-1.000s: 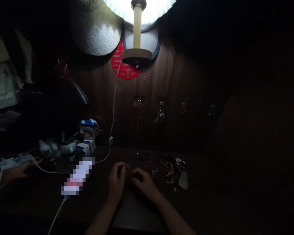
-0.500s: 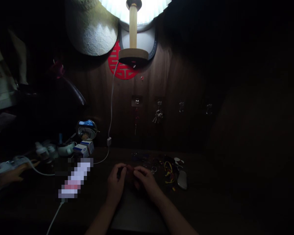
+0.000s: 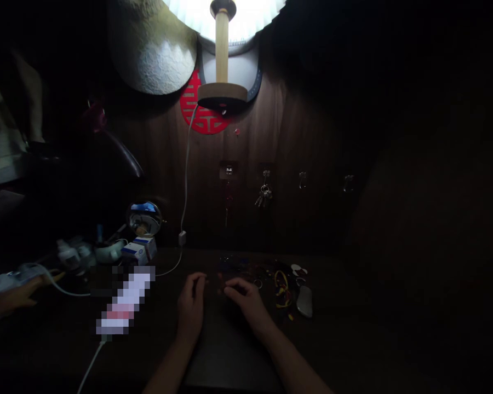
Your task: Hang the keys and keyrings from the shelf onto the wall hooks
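Note:
Over the dark tabletop, my left hand (image 3: 191,306) is curled, thumb and forefinger close together; anything between them is too dark to see. A short gap to the right, my right hand (image 3: 247,305) holds thumb and forefinger in a pinch. A small dim reddish thing (image 3: 221,282) shows at the right fingertips, its kind lost in the dark. Just beyond that hand lies a metal ring (image 3: 258,284) among small loose items. Farther right are a yellow looped cord (image 3: 281,282) and a grey oval object shaped like a computer mouse (image 3: 304,301).
A lit lamp (image 3: 222,49) is fixed above on the wood panel. Keys (image 3: 264,196) hang from a hook. Left on the table are a round mirror (image 3: 144,219), small boxes (image 3: 138,250), bottles (image 3: 68,253) and a pixelated bright device (image 3: 125,301) with a white cable.
My hands were close together at the dim reddish thing. The left fingertips have drawn back to the left, widening the gap, while my right hand stays in nearly the same place.

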Available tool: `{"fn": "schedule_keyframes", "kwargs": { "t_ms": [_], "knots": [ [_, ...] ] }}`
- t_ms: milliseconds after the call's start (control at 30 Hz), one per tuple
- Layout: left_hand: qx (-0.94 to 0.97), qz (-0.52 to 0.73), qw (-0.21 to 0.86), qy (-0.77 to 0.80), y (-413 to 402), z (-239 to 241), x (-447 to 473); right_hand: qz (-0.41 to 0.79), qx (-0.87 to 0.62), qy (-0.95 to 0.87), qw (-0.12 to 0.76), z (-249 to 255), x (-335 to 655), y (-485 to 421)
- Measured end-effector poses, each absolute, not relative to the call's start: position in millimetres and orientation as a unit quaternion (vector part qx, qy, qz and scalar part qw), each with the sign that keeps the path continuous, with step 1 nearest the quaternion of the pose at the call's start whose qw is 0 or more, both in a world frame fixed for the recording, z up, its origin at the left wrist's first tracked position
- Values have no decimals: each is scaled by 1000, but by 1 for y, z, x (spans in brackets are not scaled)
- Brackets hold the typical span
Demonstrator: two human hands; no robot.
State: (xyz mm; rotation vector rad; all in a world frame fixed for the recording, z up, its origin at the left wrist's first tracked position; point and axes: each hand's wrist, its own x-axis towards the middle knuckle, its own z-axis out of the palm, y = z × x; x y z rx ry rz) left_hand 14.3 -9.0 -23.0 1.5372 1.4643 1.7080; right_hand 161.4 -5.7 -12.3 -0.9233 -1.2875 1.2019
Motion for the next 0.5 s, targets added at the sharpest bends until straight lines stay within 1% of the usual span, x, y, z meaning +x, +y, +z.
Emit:
{"fn": "schedule_keyframes", "kwargs": {
  "t_ms": [233, 367, 500],
  "knots": [
    [547, 590, 227, 549, -5, -23, 15, 448, -390, -527, 608, 3, 173, 12],
    [549, 574, 238, 559, 2, -27, 14, 386, -394, -553, 624, 30, 176, 26],
    [558, 548, 266, 563, 7, -30, 13, 299, -388, -590, 642, 60, 176, 42]
  ]
}}
